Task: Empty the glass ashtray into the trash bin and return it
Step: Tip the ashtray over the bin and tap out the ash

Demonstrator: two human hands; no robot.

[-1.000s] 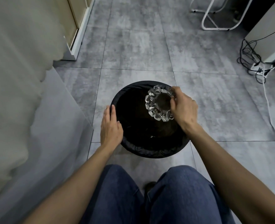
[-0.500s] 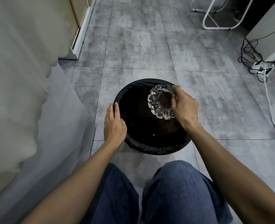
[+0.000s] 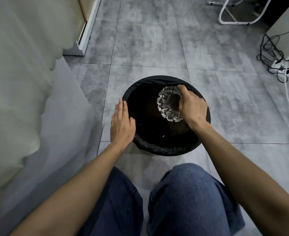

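Knees in blue jeans are closest. Left hand lies flat with fingers loose on the trash bin rim. Right hand grips the tipped glass ashtray over the bin. Cables lie far away.

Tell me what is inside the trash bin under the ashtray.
The trash bin shows a black liner and a dark interior. The right hand holds the glass ashtray over it, hiding part of the bottom; any contents there are too dark to make out.
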